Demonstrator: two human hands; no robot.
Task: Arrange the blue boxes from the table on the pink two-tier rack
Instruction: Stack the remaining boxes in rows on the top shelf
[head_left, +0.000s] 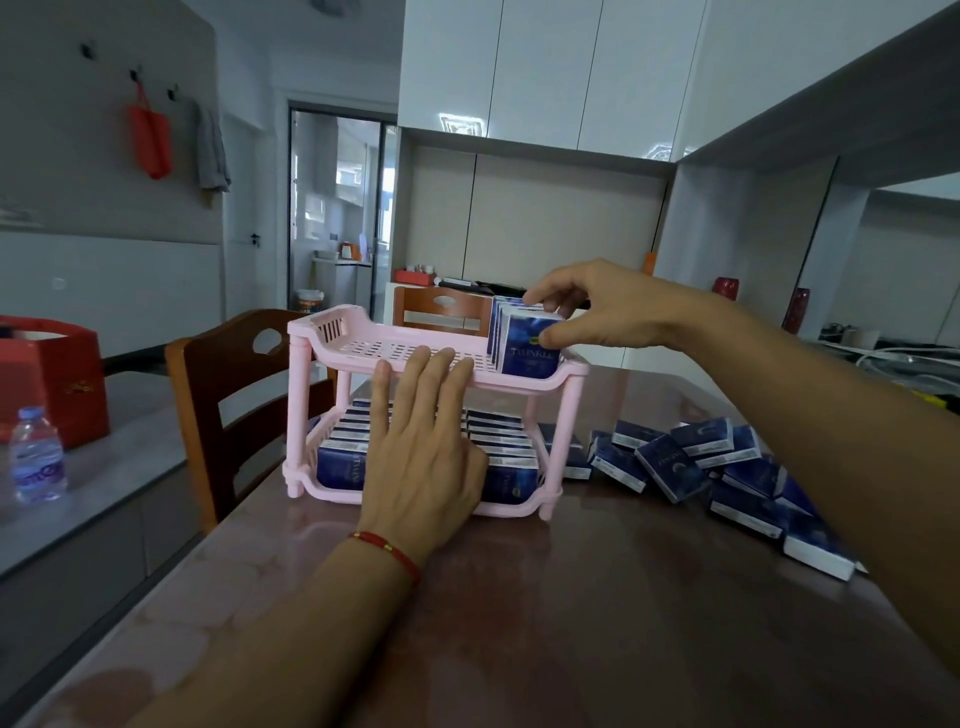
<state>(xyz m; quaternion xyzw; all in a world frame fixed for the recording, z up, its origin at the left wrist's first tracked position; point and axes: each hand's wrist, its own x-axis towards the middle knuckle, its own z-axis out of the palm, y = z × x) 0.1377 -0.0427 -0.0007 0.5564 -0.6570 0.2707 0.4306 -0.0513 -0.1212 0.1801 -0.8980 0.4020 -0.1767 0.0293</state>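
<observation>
— Where do we stand with the pink rack (363, 340)?

— It sits on the brown table (597, 597), a little toward eleven o'clock from the middle of our view, its long side running across us from nine to three. Our left hand (423, 441) rests against its front, fingers straight and slightly spread, the tips lying on the front rim of the top tier.

— And the top tier?

— A short row of blue boxes (524, 343) stands upright at its three o'clock end, broad printed faces toward us, long axis vertical, the row running back toward twelve. Our right hand (587, 312) pinches the front box of that row, thumb on its right edge and fingers curled over the top. The rest of that tier is bare slotted plastic.

— The lower tier?

— Packed. Its boxes (498, 441) stand on edge in rows going back toward twelve, white-labelled tops up; our left hand hides the middle ones.

— What is left on the table?

— A loose heap of blue boxes (727, 467) at three o'clock from the rack, lying flat and tilted at mixed angles, some overlapping.

— Anything else?

— A wooden chair (228, 395) at nine o'clock, and beyond it a water bottle (37, 457) beside a red box (57, 374) on a grey counter.
</observation>
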